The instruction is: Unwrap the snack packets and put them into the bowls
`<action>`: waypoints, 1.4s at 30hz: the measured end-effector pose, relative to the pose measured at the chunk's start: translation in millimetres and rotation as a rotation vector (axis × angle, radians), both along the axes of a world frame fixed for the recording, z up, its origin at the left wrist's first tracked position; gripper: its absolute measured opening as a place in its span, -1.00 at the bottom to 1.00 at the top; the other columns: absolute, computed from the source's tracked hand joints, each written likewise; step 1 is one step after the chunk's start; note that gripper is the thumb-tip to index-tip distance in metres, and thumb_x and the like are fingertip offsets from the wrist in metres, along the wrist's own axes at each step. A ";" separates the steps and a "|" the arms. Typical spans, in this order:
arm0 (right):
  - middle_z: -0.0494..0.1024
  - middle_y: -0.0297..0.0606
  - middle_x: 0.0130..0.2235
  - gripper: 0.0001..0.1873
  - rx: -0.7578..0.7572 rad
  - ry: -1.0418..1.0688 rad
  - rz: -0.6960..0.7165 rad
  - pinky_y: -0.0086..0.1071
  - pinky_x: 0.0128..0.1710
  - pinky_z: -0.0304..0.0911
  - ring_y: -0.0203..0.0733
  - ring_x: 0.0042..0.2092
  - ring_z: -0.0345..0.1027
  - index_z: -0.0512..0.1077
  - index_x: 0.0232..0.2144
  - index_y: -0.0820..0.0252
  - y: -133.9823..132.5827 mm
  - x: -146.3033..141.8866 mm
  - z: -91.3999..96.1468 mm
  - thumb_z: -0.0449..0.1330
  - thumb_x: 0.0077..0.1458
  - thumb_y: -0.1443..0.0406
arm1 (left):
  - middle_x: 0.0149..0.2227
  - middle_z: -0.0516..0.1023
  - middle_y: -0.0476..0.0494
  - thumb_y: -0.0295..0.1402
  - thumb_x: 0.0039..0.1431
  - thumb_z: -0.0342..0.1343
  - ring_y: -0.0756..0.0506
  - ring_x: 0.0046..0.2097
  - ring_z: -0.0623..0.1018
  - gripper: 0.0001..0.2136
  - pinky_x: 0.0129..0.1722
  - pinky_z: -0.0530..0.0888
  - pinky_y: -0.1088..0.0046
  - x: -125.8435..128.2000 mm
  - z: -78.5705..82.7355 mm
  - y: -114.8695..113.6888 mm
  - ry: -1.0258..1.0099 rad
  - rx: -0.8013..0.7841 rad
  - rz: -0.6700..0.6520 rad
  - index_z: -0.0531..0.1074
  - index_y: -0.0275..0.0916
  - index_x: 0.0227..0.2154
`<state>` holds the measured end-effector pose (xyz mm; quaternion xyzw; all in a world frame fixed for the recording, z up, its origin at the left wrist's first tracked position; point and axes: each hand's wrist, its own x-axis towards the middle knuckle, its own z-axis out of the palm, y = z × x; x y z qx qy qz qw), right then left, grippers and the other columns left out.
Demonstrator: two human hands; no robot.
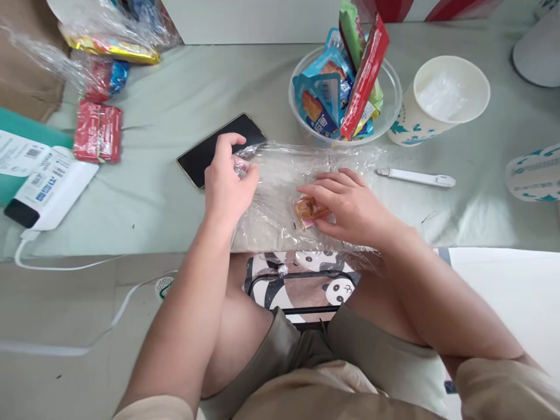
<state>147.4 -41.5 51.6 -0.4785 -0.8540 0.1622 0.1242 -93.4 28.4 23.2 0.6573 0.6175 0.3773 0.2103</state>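
A clear plastic bag [284, 192] lies flat on the grey-green cloth [175, 105] in front of me. My left hand [227, 184] is closed on the bag's crumpled left end, beside a black phone [205, 153]. My right hand [350, 204] rests on the bag with fingers stretched and close together. Its fingertips press a small orange snack packet [308, 211] that seems to lie inside the bag.
A clear bowl [387, 105] full of snack packets stands behind the bag, with a white paper cup [441, 99] to its right. A white pen-like tool [415, 177] lies nearby. Red packets [97, 131], bagged snacks [109, 41] and a white power bank [48, 189] sit at left.
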 end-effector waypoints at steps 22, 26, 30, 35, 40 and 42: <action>0.48 -0.37 -0.40 -0.91 0.506 0.649 -0.710 -0.39 -0.45 0.22 -0.32 -0.43 0.32 0.46 -0.31 0.10 3.8 39.6 33.9 0.22 0.14 0.40 | -0.39 0.50 0.09 -0.54 0.10 0.21 0.07 -0.53 0.39 -0.62 -0.42 0.37 0.48 13.9 17.0 0.1 -0.096 -0.094 -0.038 0.46 -0.08 -0.02; 0.46 -0.26 -0.31 -0.79 0.662 0.559 -0.848 -0.37 -0.34 0.26 -0.27 -0.31 0.35 0.33 -0.38 0.09 52.1 51.5 77.1 0.13 0.08 0.52 | -0.40 0.49 0.10 -0.53 0.12 0.21 0.07 -0.54 0.38 -0.64 -0.41 0.37 0.49 15.3 21.9 -0.1 -0.106 -0.121 -0.049 0.46 -0.09 -0.03; 0.48 -0.02 0.01 -0.77 0.448 0.363 -0.808 -0.20 -0.04 0.44 -0.09 0.00 0.46 0.44 -0.23 0.15 89.8 47.0 82.5 0.19 0.11 0.53 | -0.38 0.49 0.09 -0.52 0.13 0.21 0.06 -0.50 0.42 -0.65 -0.38 0.39 0.47 15.9 22.8 -0.6 -0.113 -0.128 -0.047 0.46 -0.10 -0.02; 0.53 -0.12 -0.12 -0.80 0.197 0.144 -0.670 -0.06 0.06 0.41 -0.08 -0.12 0.48 0.55 -0.17 0.13 97.3 46.7 59.3 0.28 0.14 0.41 | -0.38 0.49 0.08 -0.52 0.15 0.21 0.05 -0.49 0.42 -0.66 -0.37 0.40 0.47 15.0 22.4 -2.1 -0.139 -0.122 -0.061 0.47 -0.10 -0.02; 0.52 -0.26 -0.36 -0.83 0.085 0.008 -0.699 -0.07 -0.05 0.40 -0.10 -0.27 0.45 0.59 -0.28 0.09 105.9 43.2 64.6 0.26 0.11 0.43 | -0.39 0.48 0.08 -0.53 0.14 0.21 0.06 -0.51 0.39 -0.67 -0.40 0.40 0.47 15.5 23.4 -2.9 -0.141 -0.110 -0.067 0.47 -0.09 -0.04; 0.51 -0.29 -0.41 -0.79 0.047 -0.051 -0.716 -0.07 -0.07 0.39 -0.09 -0.28 0.45 0.60 -0.27 0.08 105.0 40.5 71.0 0.25 0.09 0.45 | -0.38 0.48 0.08 -0.53 0.14 0.22 0.05 -0.49 0.40 -0.66 -0.39 0.40 0.47 15.7 23.1 -2.6 -0.150 -0.102 -0.069 0.46 -0.08 -0.04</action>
